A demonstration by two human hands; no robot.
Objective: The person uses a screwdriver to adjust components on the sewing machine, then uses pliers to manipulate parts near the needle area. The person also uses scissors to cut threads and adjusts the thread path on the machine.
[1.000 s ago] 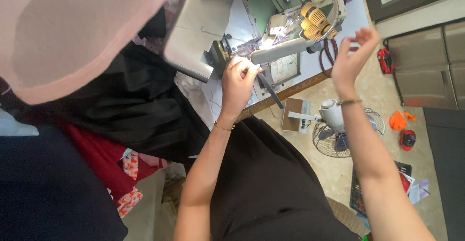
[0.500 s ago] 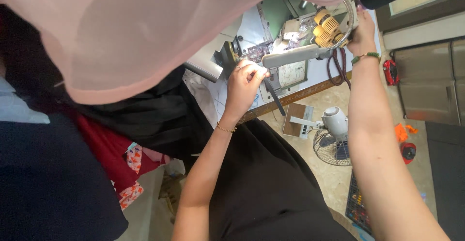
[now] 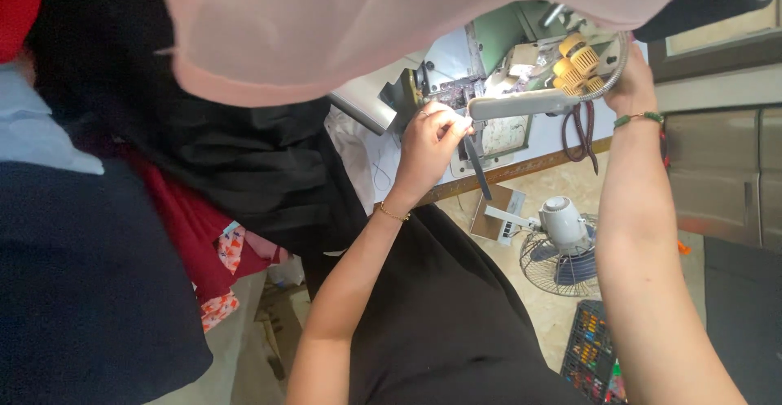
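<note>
Two bare hands work at a sewing machine (image 3: 456, 87) on a pale worktop (image 3: 538, 140), seen from above. Farthest left, dark blue cloth (image 3: 73, 291) fills the lower corner, with red fabric (image 3: 195, 226) and a patterned scrap beside it. A pink cloth (image 3: 366, 22) hangs across the top of the view, and black fabric (image 3: 236, 153) spreads below it toward the machine.

Near the middle, the left hand (image 3: 428, 148) rests against the machine, its fingers (image 3: 448, 124) pinched together in a closed grip just beside the needle area; what they pinch is too small to tell. A thin gold bracelet sits on that wrist. Just right of the fingertips a white lamp arm (image 3: 521, 104) runs across, with yellow thread spools (image 3: 574, 63) behind it.

Further right, the right hand (image 3: 631, 87) reaches up behind the lamp's bendy neck, a green bead bracelet (image 3: 639, 118) on the wrist; I cannot tell whether its grip is closed or loose. Below, on the floor, stand a small fan (image 3: 562, 246) and a dark crate (image 3: 590, 352) of coloured bits.
</note>
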